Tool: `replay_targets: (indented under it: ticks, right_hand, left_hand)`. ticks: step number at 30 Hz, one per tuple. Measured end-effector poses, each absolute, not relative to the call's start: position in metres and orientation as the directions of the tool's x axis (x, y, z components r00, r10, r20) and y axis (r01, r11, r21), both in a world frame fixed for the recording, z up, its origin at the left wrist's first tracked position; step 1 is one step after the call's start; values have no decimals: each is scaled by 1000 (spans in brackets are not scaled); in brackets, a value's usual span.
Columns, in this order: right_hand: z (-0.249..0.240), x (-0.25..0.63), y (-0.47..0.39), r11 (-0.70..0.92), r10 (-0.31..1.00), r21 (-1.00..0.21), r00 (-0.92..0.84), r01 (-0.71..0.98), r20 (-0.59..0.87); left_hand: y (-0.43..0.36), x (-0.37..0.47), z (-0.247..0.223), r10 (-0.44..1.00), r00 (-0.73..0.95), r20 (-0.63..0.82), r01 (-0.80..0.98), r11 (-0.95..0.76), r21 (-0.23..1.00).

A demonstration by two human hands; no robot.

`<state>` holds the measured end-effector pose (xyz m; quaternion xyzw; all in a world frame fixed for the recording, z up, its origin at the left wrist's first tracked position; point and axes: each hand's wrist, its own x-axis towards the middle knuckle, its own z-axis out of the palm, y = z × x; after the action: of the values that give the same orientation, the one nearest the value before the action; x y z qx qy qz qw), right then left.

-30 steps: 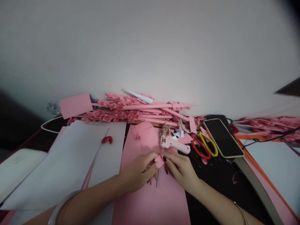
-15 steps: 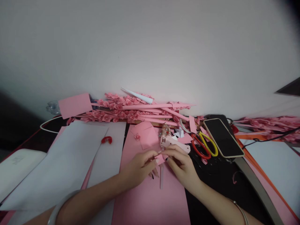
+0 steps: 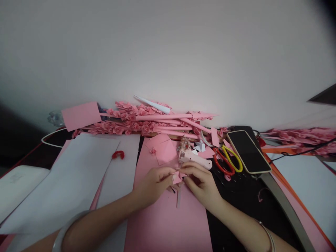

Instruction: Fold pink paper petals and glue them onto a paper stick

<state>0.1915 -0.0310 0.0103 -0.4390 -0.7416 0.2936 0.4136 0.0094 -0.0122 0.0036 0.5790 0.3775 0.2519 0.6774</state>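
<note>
Between both hands is a small folded piece of pink paper (image 3: 177, 177), above a large pink sheet (image 3: 168, 224). My left hand (image 3: 154, 185) pinches its left side between thumb and fingers. The fingers of my right hand (image 3: 201, 182) close on its right side. Just beyond the hands lies a pale pink glue gun (image 3: 196, 159) with a beaded end. A thin pale stick (image 3: 179, 198) shows below the fingers. Behind my left hand, a tiny pink paper flower (image 3: 152, 151) rests on pink paper squares (image 3: 165, 148).
Yellow-and-red-handled scissors (image 3: 232, 159) and a phone (image 3: 249, 152) lie at right. Pink paper flower stems (image 3: 126, 127) line the wall. White sheets (image 3: 78, 168), a red curved object (image 3: 118, 154) and a white box (image 3: 22, 185) are at left. More sheets (image 3: 307, 185) lie far right.
The small pink paper between my fingers now shows more folded, pointed edges. Both hands keep their grip, and the view has shifted slightly.
</note>
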Motion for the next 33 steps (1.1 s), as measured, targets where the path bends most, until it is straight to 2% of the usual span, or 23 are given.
replay_targets:
  ticks: [16,24,28,31,33]
  right_hand:
    - [7,196,-35,592,794,-651,-481,475,371]
    - [5,197,-35,624,770,-626,-508,468,387]
    - [10,197,-35,547,828,-690,-426,474,364]
    - [10,196,-35,441,891,-738,-347,511,293]
    - [9,195,-35,412,900,-740,-366,532,238]
  left_hand:
    - [-7,8,8,783,527,-331,13,382,924]
    - [-7,7,6,775,557,-299,32,340,940]
    - [-8,8,5,764,586,-270,24,316,948]
    - [-11,9,4,757,605,-247,21,295,955]
    - [-13,10,4,737,632,-240,35,281,959]
